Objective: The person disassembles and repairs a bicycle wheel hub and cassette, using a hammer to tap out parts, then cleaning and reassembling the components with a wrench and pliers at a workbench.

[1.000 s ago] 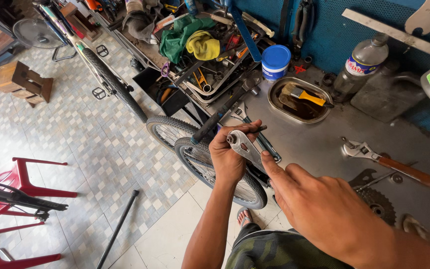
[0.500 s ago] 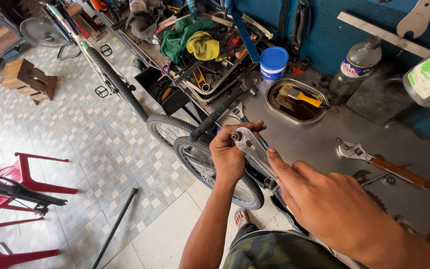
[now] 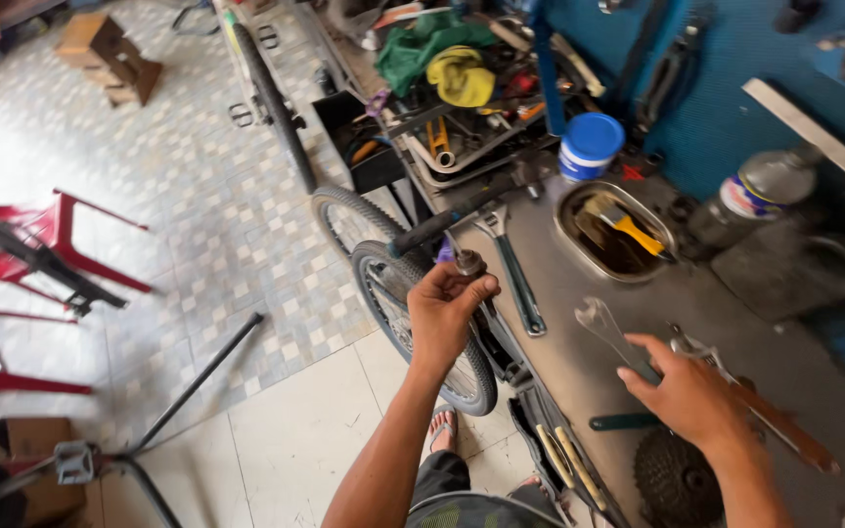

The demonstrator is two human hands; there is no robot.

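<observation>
Left hand: the left hand [image 3: 447, 305] is curling its fingers closed around a small metal hub part [image 3: 467, 262], holding it up just off the near-left edge of the workbench [image 3: 579, 362].
Right hand: the right hand [image 3: 685, 391] is lying on the bench top, fingers closing over the shaft of an open-end spanner [image 3: 600, 328] whose head is pointing far-left.
Hub part: it is sitting at the fingertips, above the small bicycle wheel [image 3: 413, 323] and just near an adjustable wrench [image 3: 511, 264] lying flat on the bench.
Bench edge: the edge is running from far-left to near-right; the wheel is leaning close against it below the left forearm.
Bench clutter: a metal tray holding a yellow-handled brush [image 3: 623, 223] is sitting far of the spanner, a blue-lidded tub [image 3: 589, 147] beyond it, a sprocket cluster [image 3: 677, 479] near the right wrist.
Open room: the tiled floor [image 3: 198, 244] to the left is lying open, bounded by red plastic chairs [image 3: 41, 254] at the far left and a dark bar [image 3: 198, 376] lying aslant.
</observation>
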